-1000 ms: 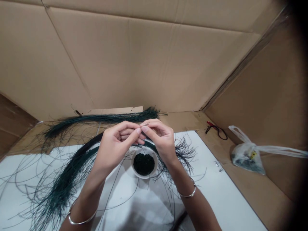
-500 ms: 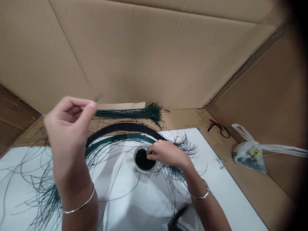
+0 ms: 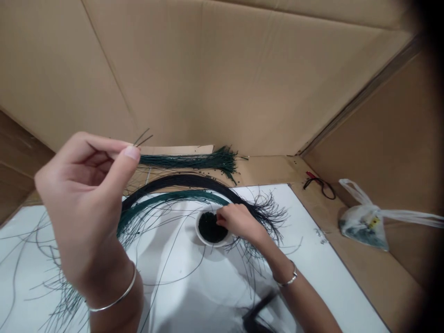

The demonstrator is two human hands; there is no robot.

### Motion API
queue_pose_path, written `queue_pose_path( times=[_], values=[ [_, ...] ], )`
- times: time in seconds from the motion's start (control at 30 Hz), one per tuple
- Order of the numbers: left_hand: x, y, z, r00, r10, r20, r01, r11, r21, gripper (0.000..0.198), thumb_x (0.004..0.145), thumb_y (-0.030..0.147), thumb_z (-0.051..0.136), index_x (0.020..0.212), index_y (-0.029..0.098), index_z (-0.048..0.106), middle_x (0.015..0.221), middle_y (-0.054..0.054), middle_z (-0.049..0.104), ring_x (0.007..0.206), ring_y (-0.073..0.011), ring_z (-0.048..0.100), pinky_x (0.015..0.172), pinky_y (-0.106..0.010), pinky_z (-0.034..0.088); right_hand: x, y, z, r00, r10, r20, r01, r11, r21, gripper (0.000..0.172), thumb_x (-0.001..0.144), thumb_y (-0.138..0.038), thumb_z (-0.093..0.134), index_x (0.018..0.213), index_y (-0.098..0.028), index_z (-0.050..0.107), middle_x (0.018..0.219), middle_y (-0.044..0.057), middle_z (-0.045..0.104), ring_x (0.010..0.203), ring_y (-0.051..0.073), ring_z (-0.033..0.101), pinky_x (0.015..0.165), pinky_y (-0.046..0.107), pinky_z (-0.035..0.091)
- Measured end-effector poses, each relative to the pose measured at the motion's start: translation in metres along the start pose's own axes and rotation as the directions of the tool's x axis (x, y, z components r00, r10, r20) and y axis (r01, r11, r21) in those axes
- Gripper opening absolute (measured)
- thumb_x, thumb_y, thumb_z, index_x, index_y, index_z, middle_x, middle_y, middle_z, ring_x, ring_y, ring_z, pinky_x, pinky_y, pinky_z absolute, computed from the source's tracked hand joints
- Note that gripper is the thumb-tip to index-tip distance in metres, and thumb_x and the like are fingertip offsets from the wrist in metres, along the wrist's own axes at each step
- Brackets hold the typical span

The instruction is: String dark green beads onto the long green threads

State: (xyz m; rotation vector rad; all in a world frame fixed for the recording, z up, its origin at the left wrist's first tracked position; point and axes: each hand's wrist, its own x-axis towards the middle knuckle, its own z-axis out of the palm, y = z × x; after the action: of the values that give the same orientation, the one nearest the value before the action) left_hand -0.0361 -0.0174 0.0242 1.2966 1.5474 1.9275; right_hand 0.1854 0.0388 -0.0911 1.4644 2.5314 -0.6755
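Observation:
Raised at the left, my left hand (image 3: 86,194) pinches thin dark wires (image 3: 143,138) between thumb and forefinger, and two ends stick out past the fingertips. My right hand (image 3: 241,223) is closed, its fingertips in a white cup (image 3: 201,238). Small dark grains, perhaps beads (image 3: 210,227), fill that cup; whatever the right fingertips hold is hidden. Behind the cup arch a bundle of black wires (image 3: 183,179) and a bundle of green wires (image 3: 176,196), their loose ends spreading out on both sides. A straight dark green bundle (image 3: 187,161) lies farther back.
A white board (image 3: 312,268) covers the cardboard surface. Cardboard walls (image 3: 243,83) rise at the back and sides. To the right are a knotted plastic bag (image 3: 362,226) and a red-and-black corded item (image 3: 321,184). A blurred black object (image 3: 258,314) lies at the bottom.
My left hand has moved left and appears larger, and the wire ends in it now show sharply. My right hand stays at the cup, while the view has shifted slightly.

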Motion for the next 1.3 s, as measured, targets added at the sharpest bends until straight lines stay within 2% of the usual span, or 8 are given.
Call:
queue_pose_path(
  times=[0.17,0.3,0.37,0.43,0.57,0.63,0.97,1.3],
  values=[
    [-0.004,0.001,0.007,0.990,0.140,0.022,-0.140,0.990,0.012,0.006,0.086,0.014,0.076,0.083,0.017,0.072,0.076,0.004,0.066,0.070,-0.0060,0.057,0.064,-0.016,0.047,-0.001,0.018,-0.008,0.984,-0.122,-0.132,0.155,0.947,0.282,0.013,0.084,-0.012,0.065,0.084,-0.020,0.075,0.076,0.001,0.072,0.071,0.016,0.063,0.067,0.027,0.039],
    [-0.007,-0.002,0.011,0.977,0.177,0.120,-0.173,0.984,-0.044,0.010,0.081,0.009,0.077,0.079,0.016,0.072,0.071,0.003,0.068,0.065,-0.0054,0.059,0.057,-0.012,0.047,0.002,0.023,-0.015,0.960,-0.203,-0.193,0.277,0.787,0.552,0.007,0.086,-0.022,0.066,0.083,-0.018,0.070,0.072,0.000,0.067,0.064,0.012,0.058,0.062,0.024,0.043],
    [-0.008,-0.003,0.014,0.960,0.151,0.234,-0.143,0.988,-0.052,0.009,0.082,0.011,0.077,0.078,0.017,0.071,0.069,0.003,0.067,0.062,-0.0051,0.059,0.055,-0.011,0.046,0.002,0.019,-0.021,0.949,-0.209,-0.235,0.314,0.692,0.650,0.019,0.090,-0.037,0.066,0.088,-0.019,0.069,0.075,0.001,0.069,0.063,0.012,0.058,0.057,0.023,0.045],
    [-0.009,-0.005,0.018,0.928,0.120,0.353,-0.105,0.993,-0.061,0.009,0.084,0.014,0.074,0.078,0.017,0.069,0.067,0.003,0.065,0.060,-0.0055,0.058,0.053,-0.012,0.045,0.001,0.011,-0.027,0.932,-0.185,-0.312,0.363,0.497,0.788,0.027,0.088,-0.047,0.069,0.089,-0.020,0.067,0.075,0.000,0.068,0.056,0.010,0.054,0.051,0.022,0.043],
    [-0.010,-0.007,0.027,0.881,0.075,0.467,-0.069,0.997,-0.030,0.010,0.082,0.018,0.073,0.073,0.018,0.067,0.063,0.002,0.061,0.055,-0.0071,0.053,0.046,-0.015,0.038,0.000,-0.012,-0.037,0.871,-0.119,-0.476,0.454,-0.171,0.874,0.027,0.079,-0.042,0.084,0.078,-0.022,0.066,0.069,-0.005,0.067,0.045,0.005,0.045,0.042,0.018,0.038],
    [-0.011,-0.009,0.030,0.864,0.062,0.500,-0.069,0.998,-0.003,0.012,0.082,0.020,0.073,0.072,0.019,0.067,0.064,0.001,0.061,0.055,-0.0078,0.052,0.045,-0.016,0.036,0.000,-0.020,-0.040,0.849,-0.133,-0.511,0.456,-0.303,0.837,0.025,0.079,-0.040,0.085,0.078,-0.023,0.067,0.071,-0.005,0.069,0.045,0.005,0.048,0.041,0.017,0.039],
    [-0.016,-0.012,0.032,0.808,-0.007,0.589,0.007,1.000,0.001,0.014,0.088,0.024,0.070,0.076,0.020,0.065,0.061,0.004,0.052,0.053,-0.0059,0.043,0.046,-0.013,0.033,-0.002,-0.022,-0.044,0.854,-0.092,-0.512,0.453,-0.354,0.819,0.022,0.083,-0.038,0.082,0.083,-0.023,0.066,0.082,-0.002,0.072,0.055,0.008,0.058,0.046,0.018,0.048],
    [-0.023,-0.014,0.043,0.820,0.001,0.572,0.023,0.999,-0.035,0.012,0.086,0.021,0.070,0.076,0.019,0.065,0.064,0.003,0.064,0.054,-0.0064,0.052,0.048,-0.013,0.043,-0.003,-0.041,-0.037,0.914,-0.130,-0.384,0.226,-0.622,0.749,0.024,0.077,-0.040,0.088,0.085,-0.027,0.069,0.091,-0.004,0.075,0.073,0.009,0.069,0.063,0.018,0.060]
  ],
)
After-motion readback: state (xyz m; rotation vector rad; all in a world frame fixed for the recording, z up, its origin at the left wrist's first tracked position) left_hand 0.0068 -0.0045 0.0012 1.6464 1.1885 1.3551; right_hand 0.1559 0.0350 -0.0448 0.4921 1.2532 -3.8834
